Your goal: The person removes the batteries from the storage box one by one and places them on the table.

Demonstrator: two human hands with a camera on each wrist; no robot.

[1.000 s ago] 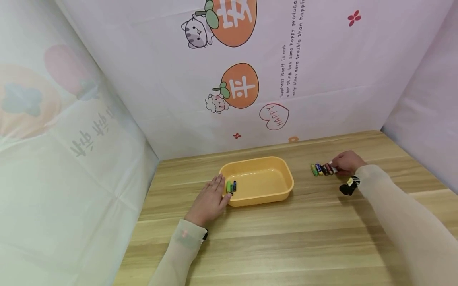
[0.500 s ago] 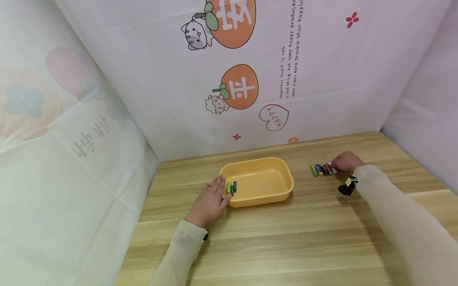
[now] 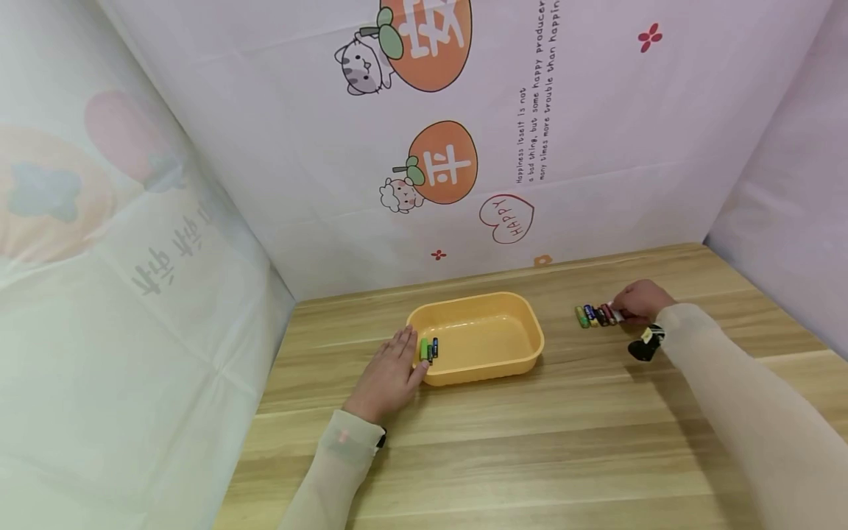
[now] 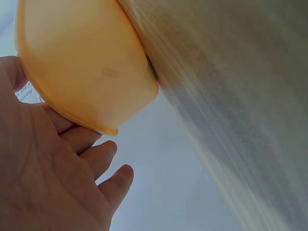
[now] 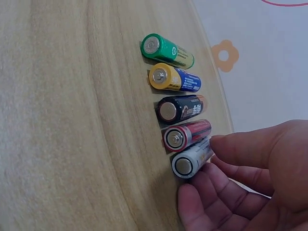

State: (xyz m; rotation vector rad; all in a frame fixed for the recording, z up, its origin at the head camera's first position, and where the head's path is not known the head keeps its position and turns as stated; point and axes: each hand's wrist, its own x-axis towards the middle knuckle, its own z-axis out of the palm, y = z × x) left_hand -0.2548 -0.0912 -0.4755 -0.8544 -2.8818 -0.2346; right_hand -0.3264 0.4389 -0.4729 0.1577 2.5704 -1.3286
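My left hand (image 3: 387, 372) lies along the left end of a yellow plastic tray (image 3: 493, 368), fingers extended and touching its rim. The left wrist view shows the fingertips at the tray rim (image 4: 77, 120), against its outer side. My right hand (image 3: 642, 300) is at the near end of a row of batteries. Its thumb and fingers pinch the white battery (image 5: 192, 159), which lies on the table. Beside that, in order, lie a red battery (image 5: 190, 134), a black battery (image 5: 183, 108), a blue-and-yellow battery (image 5: 175, 78) and a green battery (image 5: 168, 50).
Inside the tray, at its left end, are a green battery (image 3: 424, 348) and two darker batteries, one a blue-black battery (image 3: 435, 346). The wooden table (image 3: 503, 442) meets a printed white curtain (image 3: 331, 221) at the back and sides.
Both hands keep their places, the left at the tray and the right at the white battery. The batteries and tray show no movement beyond a slight shift of the head view.
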